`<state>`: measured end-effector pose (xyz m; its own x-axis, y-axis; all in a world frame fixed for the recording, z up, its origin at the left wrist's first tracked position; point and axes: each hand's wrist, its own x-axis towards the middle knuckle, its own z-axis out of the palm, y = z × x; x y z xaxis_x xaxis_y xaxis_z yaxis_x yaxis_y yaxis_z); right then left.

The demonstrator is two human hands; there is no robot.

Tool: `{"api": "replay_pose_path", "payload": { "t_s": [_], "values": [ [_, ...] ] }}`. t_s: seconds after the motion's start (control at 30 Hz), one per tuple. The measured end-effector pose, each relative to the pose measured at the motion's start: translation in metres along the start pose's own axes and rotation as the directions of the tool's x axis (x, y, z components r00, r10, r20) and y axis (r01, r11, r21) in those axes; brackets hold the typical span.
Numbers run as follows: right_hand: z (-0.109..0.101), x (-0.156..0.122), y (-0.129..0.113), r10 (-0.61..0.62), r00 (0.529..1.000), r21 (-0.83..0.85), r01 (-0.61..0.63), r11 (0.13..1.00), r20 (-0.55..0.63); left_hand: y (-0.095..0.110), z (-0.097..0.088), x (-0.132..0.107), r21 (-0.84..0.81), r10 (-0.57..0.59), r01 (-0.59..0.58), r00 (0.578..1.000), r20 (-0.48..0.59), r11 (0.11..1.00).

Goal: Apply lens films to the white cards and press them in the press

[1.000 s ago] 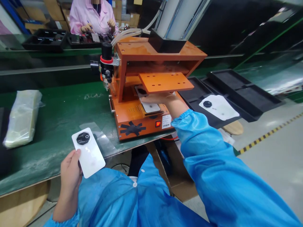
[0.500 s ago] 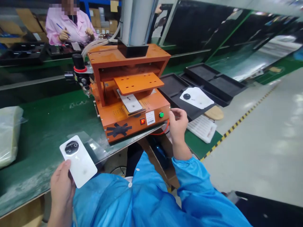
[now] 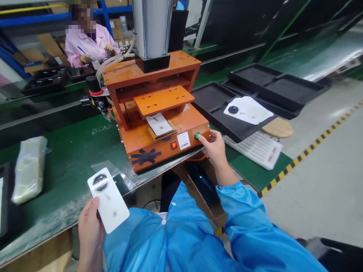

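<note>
My left hand is closed round the lower left edge of a white smartphone, its back and large dark camera ring facing up. My right hand rests against the front right corner of an orange press machine. Its thumb touches the green button, and the other fingers bend, apart from the thumb, by the machine's side. Under the raised orange press plate, another white phone lies on the fixture, its far end hidden by the plate.
Black trays stand right of the machine, with fanned white phone-back sheets on one. A white ribbed tray and a round wooden stool are beyond. A bagged stack lies left. A person in pink works opposite.
My right thumb has come onto the green button from beside the machine's corner. The view has shifted slightly; my left hand still holds the smartphone.
</note>
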<state>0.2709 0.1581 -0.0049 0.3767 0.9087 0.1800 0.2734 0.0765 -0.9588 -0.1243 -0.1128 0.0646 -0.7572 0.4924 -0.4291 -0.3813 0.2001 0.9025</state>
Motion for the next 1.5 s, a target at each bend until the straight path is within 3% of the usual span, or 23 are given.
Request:
{"api": "replay_pose_path", "payload": {
  "t_s": [0.2,0.27,0.37,0.4,0.43,0.47,0.5,0.53,0.57,0.6,0.63,0.7,0.77,0.83,0.9,1.0,1.1,1.17,1.23,1.3,1.37,1.47,1.5],
  "values": [
    [-0.004,0.007,0.001,0.014,0.999,-0.061,-0.011,0.998,0.048,0.000,0.005,-0.007,0.038,0.016,-0.022,0.987,0.157,0.999],
    [-0.004,-0.003,-0.006,-0.016,1.000,-0.089,0.016,0.996,0.000,0.000,0.013,-0.014,0.079,0.035,-0.055,0.972,0.231,0.995],
    [-0.005,-0.042,-0.031,-0.253,0.962,-0.200,0.228,0.953,-0.107,-0.008,0.028,-0.027,0.167,0.057,-0.135,0.911,0.409,0.977],
    [-0.008,-0.062,-0.042,-0.322,0.945,-0.193,0.307,0.932,-0.054,-0.013,0.033,-0.032,0.187,0.063,-0.169,0.882,0.468,0.968],
    [-0.011,-0.084,-0.053,-0.350,0.932,-0.102,0.358,0.928,0.091,-0.019,0.039,-0.036,0.197,0.070,-0.197,0.854,0.515,0.960],
    [-0.014,-0.107,-0.065,-0.331,0.865,0.057,0.335,0.941,0.378,-0.025,0.045,-0.040,0.197,0.078,-0.220,0.832,0.549,0.956],
    [-0.017,-0.129,-0.075,-0.298,0.711,0.198,0.223,0.955,0.637,-0.031,0.051,-0.043,0.188,0.088,-0.235,0.816,0.571,0.954],
    [-0.020,-0.150,-0.083,-0.254,0.596,0.242,0.102,0.965,0.762,-0.036,0.058,-0.046,0.178,0.097,-0.244,0.804,0.586,0.953],
    [-0.021,-0.167,-0.089,-0.205,0.541,0.229,0.024,0.973,0.816,-0.040,0.066,-0.048,0.172,0.102,-0.253,0.792,0.601,0.952],
    [-0.022,-0.178,-0.092,-0.162,0.539,0.207,-0.023,0.978,0.827,-0.043,0.075,-0.050,0.174,0.105,-0.268,0.777,0.621,0.948],
    [-0.024,-0.183,-0.091,-0.124,0.581,0.186,-0.047,0.981,0.805,-0.045,0.083,-0.052,0.183,0.106,-0.289,0.756,0.646,0.940],
    [-0.035,-0.170,-0.083,-0.076,0.714,0.169,-0.061,0.984,0.696,-0.046,0.098,-0.053,0.182,0.105,-0.325,0.697,0.709,0.928],
    [-0.056,-0.126,-0.068,-0.049,0.874,0.170,-0.039,0.985,0.483,-0.044,0.107,-0.051,0.163,0.087,-0.327,0.631,0.771,0.931],
    [-0.084,-0.057,-0.053,-0.046,0.992,0.098,0.034,0.995,0.115,-0.046,0.106,-0.045,0.181,0.039,-0.312,0.586,0.809,0.932],
    [-0.110,0.023,-0.040,-0.067,0.970,-0.168,0.028,0.985,-0.232,-0.052,0.099,-0.036,0.261,-0.022,-0.324,0.589,0.808,0.910],
    [-0.133,0.124,-0.026,-0.032,0.951,-0.300,-0.065,0.952,-0.307,-0.063,0.086,-0.025,0.369,-0.069,-0.356,0.633,0.771,0.859],
    [-0.139,0.175,-0.013,0.026,0.959,-0.407,-0.144,0.902,-0.283,-0.065,0.078,-0.025,0.409,-0.021,-0.400,0.694,0.720,0.820],
    [-0.139,0.186,-0.004,0.053,0.965,-0.466,-0.171,0.868,-0.256,-0.057,0.077,-0.028,0.415,0.077,-0.466,0.732,0.677,0.782],
    [-0.136,0.187,0.004,0.049,0.969,-0.513,-0.170,0.841,-0.242,-0.042,0.080,-0.025,0.403,0.260,-0.578,0.746,0.614,0.709],
    [-0.124,0.179,0.008,-0.022,0.967,-0.556,-0.126,0.822,-0.252,-0.023,0.088,-0.015,0.412,0.475,-0.681,0.724,0.499,0.605],
    [-0.100,0.156,0.009,-0.153,0.968,-0.563,0.016,0.826,-0.197,-0.006,0.102,0.003,0.438,0.614,-0.713,0.698,0.369,0.547],
    [-0.046,0.095,0.008,-0.326,0.939,-0.327,0.344,0.880,0.110,0.010,0.127,0.030,0.425,0.580,-0.668,0.743,0.335,0.611],
    [-0.030,0.073,0.008,-0.334,0.924,-0.224,0.371,0.901,0.187,0.012,0.133,0.036,0.417,0.556,-0.652,0.758,0.341,0.633]
  ]
}}
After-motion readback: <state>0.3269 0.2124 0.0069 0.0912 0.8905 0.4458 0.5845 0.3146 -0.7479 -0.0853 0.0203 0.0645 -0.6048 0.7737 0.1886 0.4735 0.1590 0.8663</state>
